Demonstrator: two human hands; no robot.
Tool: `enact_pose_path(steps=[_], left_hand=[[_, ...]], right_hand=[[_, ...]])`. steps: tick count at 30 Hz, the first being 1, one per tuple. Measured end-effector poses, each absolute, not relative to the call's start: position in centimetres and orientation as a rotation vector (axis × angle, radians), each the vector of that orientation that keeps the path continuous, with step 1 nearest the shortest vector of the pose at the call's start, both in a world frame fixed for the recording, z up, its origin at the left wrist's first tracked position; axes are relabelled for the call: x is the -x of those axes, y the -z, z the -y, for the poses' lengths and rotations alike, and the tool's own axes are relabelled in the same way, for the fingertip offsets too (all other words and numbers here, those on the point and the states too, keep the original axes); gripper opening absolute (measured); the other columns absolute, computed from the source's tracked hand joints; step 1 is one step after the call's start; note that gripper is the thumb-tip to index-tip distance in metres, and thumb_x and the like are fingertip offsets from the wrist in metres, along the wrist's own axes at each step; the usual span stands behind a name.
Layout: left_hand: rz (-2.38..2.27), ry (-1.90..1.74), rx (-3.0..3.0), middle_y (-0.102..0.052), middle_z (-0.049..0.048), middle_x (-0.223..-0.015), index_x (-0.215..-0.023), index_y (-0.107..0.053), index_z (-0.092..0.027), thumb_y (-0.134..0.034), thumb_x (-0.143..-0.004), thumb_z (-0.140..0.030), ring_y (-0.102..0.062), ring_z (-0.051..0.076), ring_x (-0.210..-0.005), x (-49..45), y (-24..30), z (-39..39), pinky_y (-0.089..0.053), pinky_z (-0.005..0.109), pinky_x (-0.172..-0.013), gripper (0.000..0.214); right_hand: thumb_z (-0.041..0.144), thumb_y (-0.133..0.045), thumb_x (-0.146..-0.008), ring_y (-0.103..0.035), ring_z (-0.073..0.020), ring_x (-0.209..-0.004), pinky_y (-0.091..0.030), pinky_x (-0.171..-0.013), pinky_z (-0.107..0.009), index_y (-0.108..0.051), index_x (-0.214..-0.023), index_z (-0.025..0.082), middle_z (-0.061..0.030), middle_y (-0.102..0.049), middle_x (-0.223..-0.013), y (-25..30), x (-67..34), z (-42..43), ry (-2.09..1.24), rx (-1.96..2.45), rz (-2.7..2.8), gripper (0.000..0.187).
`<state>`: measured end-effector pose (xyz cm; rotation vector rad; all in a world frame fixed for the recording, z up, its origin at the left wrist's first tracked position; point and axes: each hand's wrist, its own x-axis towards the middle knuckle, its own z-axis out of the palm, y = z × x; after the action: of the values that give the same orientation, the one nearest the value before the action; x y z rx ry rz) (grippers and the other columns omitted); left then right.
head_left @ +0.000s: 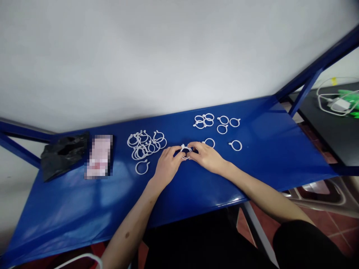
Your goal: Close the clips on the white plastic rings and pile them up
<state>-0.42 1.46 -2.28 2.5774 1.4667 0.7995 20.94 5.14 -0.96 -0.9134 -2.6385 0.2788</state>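
Between my two hands is one white plastic ring (185, 148) with a small knob at its top. My left hand (169, 161) pinches its left side, and my right hand (206, 156) grips its right side with thumb and fingers. Just beyond my right hand lies another white ring (209, 143), partly hidden by the fingers. Left of my left hand is a pile of similar rings (144, 144), several of them with a gap between knobbed ends. A single open-ended ring (142, 167) lies in front of that pile.
The blue table (179, 201) stands against a white wall. Several rings (223, 120) lie at the back right, with one ring (236, 145) nearer. At the left are a black plastic bag (66, 151) and a pixelated rectangular item (98, 157). Blue frame bars (304, 89) flank the table.
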Motion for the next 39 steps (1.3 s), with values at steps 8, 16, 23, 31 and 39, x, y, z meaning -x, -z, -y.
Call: enact_pose_path(steps=[8,16,23,31,39], left_hand=[[-1.448,-0.754,-2.574,-0.065,0.0098,-0.114,-0.111,-0.068,-0.023,-0.062,-0.094,-0.024,-0.063,0.024,-0.101,0.4,1.9,-1.4,-0.054,0.042,-0.089,0.019],[-1.431,-0.721,-2.668,-0.065,0.0094,-0.106,-0.101,-0.069,-0.02,-0.063,-0.094,-0.03,-0.061,0.024,-0.096,0.4,1.9,-1.4,-0.053,0.041,-0.084,0.013],[-1.412,-0.656,-2.764,-0.066,0.0086,-0.103,-0.096,-0.068,-0.019,-0.061,-0.095,-0.028,-0.058,0.024,-0.094,0.5,1.9,-1.3,-0.05,0.04,-0.084,0.012],[-1.408,-0.727,-2.746,-0.067,0.0067,-0.101,-0.093,-0.07,-0.022,-0.059,-0.096,-0.022,-0.059,0.022,-0.091,0.4,1.9,-1.3,-0.048,0.038,-0.082,0.011],[-1.429,-0.82,-2.794,-0.068,0.0046,-0.103,-0.088,-0.07,-0.021,-0.064,-0.093,-0.021,-0.059,0.02,-0.091,0.8,1.0,-0.8,-0.045,0.035,-0.08,0.007]], right_hand=[[0.022,-0.044,-0.103,-0.06,-0.0254,-0.109,-0.052,-0.088,-0.042,-0.068,-0.104,0.019,-0.0136,-0.06,-0.125,0.8,-21.1,-4.8,-0.244,0.927,2.634,0.024],[0.021,-0.044,-0.103,-0.06,-0.0253,-0.107,-0.051,-0.087,-0.041,-0.067,-0.099,0.017,-0.0132,-0.063,-0.12,0.9,-21.1,-4.7,-0.207,0.87,2.637,0.023],[0.022,-0.042,-0.105,-0.062,-0.025,-0.105,-0.053,-0.083,-0.04,-0.068,-0.101,0.016,-0.0134,-0.064,-0.121,1.0,-20.8,-4.4,-0.022,0.833,2.675,0.027],[0.018,-0.043,-0.104,-0.062,-0.0231,-0.1,-0.05,-0.079,-0.037,-0.069,-0.099,0.016,-0.0115,-0.067,-0.119,0.9,-20.8,-4.3,0.009,0.768,2.672,0.027],[0.013,-0.038,-0.104,-0.056,-0.0154,-0.068,-0.039,-0.065,-0.034,-0.062,-0.1,0.014,-0.0056,-0.069,-0.096,0.5,-20.6,-3.7,0.045,0.596,2.789,0.025]])
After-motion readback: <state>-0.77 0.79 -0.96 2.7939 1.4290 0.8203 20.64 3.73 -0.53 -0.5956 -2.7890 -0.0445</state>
